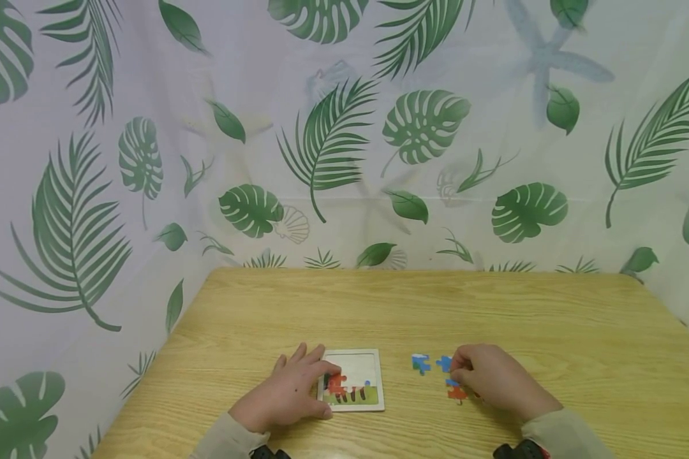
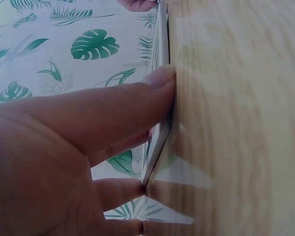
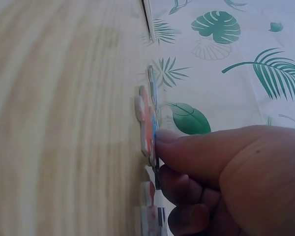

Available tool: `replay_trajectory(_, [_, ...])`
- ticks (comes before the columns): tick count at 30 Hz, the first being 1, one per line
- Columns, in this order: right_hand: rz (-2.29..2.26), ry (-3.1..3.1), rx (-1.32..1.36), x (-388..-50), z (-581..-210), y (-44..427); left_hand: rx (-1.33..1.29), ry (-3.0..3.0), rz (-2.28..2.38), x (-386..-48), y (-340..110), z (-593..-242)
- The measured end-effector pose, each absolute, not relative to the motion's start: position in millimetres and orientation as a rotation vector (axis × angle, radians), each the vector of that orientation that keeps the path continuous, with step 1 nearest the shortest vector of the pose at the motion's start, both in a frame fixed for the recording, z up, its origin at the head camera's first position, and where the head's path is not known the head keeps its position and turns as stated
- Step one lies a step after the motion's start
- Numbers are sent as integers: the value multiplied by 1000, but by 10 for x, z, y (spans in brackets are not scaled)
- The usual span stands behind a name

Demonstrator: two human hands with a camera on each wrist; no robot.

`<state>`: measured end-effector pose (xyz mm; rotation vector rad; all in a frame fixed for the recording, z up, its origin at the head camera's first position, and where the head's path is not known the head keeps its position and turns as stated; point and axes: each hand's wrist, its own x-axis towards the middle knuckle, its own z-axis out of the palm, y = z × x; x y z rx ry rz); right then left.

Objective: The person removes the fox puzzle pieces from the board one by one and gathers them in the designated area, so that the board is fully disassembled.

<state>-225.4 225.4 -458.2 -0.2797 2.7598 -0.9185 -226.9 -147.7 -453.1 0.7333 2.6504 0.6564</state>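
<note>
A shallow light wooden puzzle frame (image 1: pixel 381 382) lies flat on the table, with red and green pieces fitted along its lower part. My left hand (image 1: pixel 289 390) rests on its left side, fingers spread, the index finger over the red piece (image 1: pixel 337 384); in the left wrist view the thumb of my left hand (image 2: pixel 64 132) touches the frame's edge (image 2: pixel 160 128). To the right, my right hand (image 1: pixel 494 377) has its thumb and curled fingers at the loose pieces. The right wrist view shows my right hand (image 3: pixel 211 172) pinching at a red-and-blue puzzle piece (image 3: pixel 147 123); its fingertips are partly hidden.
A blue-and-green piece (image 1: pixel 420 363) and a blue piece (image 1: pixel 443 363) lie between the frame and my right hand. Below them is a red-and-blue piece (image 1: pixel 456 391). More red shows beside my right hand. A leaf-patterned cloth (image 1: pixel 344 159) hangs behind the wooden table (image 1: pixel 402 306).
</note>
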Motion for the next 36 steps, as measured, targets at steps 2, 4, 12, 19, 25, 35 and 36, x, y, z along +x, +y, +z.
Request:
replay_trajectory(2, [-921, 2761, -291, -2251, -4588, 2258, 731, 2650, 661, -2263, -1476, -4526])
replay_trajectory(4, [-920, 2767, -306, -2248, -4596, 2263, 729, 2651, 662, -2258, -1474, -4522])
replay_trajectory(12, [-923, 2772, -326, -2248, -4618, 2277, 726, 2656, 658, -2254, -1467, -4517])
replay_trajectory(19, [-930, 2774, -312, -2240, -4614, 2280, 723, 2651, 668, -2249, -1465, -4515])
replay_trajectory(25, [-964, 2772, -286, -2229, -4595, 2280, 730, 2658, 666, -2242, -1459, -4506])
replay_trajectory(35, [-1033, 2743, -248, -2259, -4590, 2254, 727, 2668, 656, -2252, -1463, -4527])
replay_trajectory(36, [-1041, 2741, -251, -2260, -4586, 2248, 727, 2670, 654, -2253, -1464, -4531])
